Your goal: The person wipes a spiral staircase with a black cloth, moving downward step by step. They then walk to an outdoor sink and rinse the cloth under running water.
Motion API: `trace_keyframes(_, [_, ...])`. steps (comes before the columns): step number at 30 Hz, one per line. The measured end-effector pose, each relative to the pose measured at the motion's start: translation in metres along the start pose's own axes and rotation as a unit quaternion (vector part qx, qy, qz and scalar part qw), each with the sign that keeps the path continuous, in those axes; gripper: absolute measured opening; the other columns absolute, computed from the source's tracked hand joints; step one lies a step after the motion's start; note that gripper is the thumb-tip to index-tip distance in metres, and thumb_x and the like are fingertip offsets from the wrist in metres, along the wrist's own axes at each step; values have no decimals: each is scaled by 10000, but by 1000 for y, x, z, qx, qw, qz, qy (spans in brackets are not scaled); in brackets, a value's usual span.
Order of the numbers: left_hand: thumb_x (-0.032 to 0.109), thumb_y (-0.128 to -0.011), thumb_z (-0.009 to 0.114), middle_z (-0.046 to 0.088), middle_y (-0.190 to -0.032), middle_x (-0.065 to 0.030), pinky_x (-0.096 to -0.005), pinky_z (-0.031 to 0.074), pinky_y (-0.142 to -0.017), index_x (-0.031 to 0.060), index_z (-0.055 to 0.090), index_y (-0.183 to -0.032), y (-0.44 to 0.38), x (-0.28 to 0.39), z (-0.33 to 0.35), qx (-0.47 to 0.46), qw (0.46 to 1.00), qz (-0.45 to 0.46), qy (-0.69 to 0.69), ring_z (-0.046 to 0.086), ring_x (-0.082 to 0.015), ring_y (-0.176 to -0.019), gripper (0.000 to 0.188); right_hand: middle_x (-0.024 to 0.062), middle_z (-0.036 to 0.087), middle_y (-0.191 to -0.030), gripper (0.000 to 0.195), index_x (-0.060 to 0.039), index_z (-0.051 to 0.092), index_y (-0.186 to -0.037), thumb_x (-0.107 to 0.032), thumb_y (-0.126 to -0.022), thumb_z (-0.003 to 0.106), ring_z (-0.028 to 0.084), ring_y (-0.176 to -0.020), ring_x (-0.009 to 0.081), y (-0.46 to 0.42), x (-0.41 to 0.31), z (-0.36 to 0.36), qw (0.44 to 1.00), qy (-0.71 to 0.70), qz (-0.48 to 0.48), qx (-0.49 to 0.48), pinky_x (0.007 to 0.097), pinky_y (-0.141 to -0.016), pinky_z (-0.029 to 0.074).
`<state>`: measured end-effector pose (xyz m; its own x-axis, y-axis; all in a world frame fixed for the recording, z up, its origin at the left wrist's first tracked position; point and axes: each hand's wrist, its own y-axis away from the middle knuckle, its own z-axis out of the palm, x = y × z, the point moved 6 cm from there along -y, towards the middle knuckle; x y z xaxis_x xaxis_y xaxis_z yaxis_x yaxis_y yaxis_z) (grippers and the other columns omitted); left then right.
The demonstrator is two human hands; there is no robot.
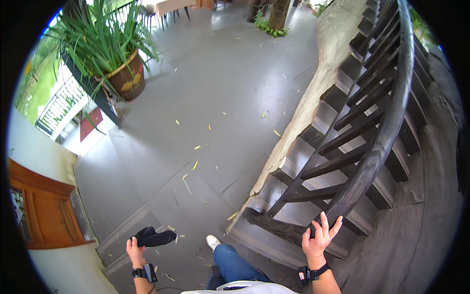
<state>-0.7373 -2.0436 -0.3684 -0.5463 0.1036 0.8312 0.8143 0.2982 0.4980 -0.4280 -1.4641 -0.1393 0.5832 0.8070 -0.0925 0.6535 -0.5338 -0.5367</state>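
My left hand (136, 251) grips the near end of a folded black cloth (154, 237), possibly a sock; its other end sticks out to the right over the floor. At the lower right, my right hand (318, 237) touches the lower end of a dark wooden handrail (371, 161), with its fingers spread apart and nothing held in them. Both wrists carry strapped-on devices. Grey stair treads (270, 240) rise beside the rail towards the upper right.
Scattered leaves lie on the grey floor (227, 92). A potted plant (128, 82) stands at the upper left, near a white balustrade (60, 103). A wooden door (46, 205) is at the left. Farther off are a tree trunk (278, 14) and a cloth-covered table (169, 5).
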Motion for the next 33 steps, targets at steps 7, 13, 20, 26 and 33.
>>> trace_keyframes(7, [222,-952,610,645,-788,-20,-287,487,-621,58,573,-859,-25,133,88,-130,978,163,-2,593,-123,-699,192,101,578,-1293,188,-26,654,-831,-65,-650,619,256,-1358,545,1,2,1,1000,20,18,-16,686,-1110,161])
trace_keyframes(13, [93,-867,674,570,-698,-56,-350,451,-653,-18,530,-774,-89,228,156,34,911,364,-192,488,-168,-655,204,107,546,-1329,292,-19,685,-920,-106,-651,615,232,-1363,543,0,4,8,993,70,70,-66,688,-1115,160])
trace_keyframes(20, [68,-837,715,551,-686,-13,-309,430,-580,36,506,-749,-177,288,264,1,955,257,-146,469,-117,-606,229,167,452,-1410,394,-27,653,-1076,-147,-704,597,205,-1355,583,4,5,23,979,151,84,-106,718,-1093,182])
trace_keyframes(26, [127,-847,629,560,-706,-45,-265,504,-428,59,513,-821,-257,317,372,-80,983,145,-77,562,-151,-479,136,202,525,-1346,360,-109,672,-1140,-209,-794,681,363,-1253,599,-16,-15,28,949,257,128,-129,688,-1006,333])
trace_keyframes(33, [30,-849,670,585,-729,-46,-253,505,-398,109,473,-844,-332,378,594,-178,976,113,-52,579,-154,-457,213,167,452,-1431,434,-142,568,-1315,-332,-927,529,312,-1310,584,-25,-26,80,855,458,181,-163,667,-1018,345])
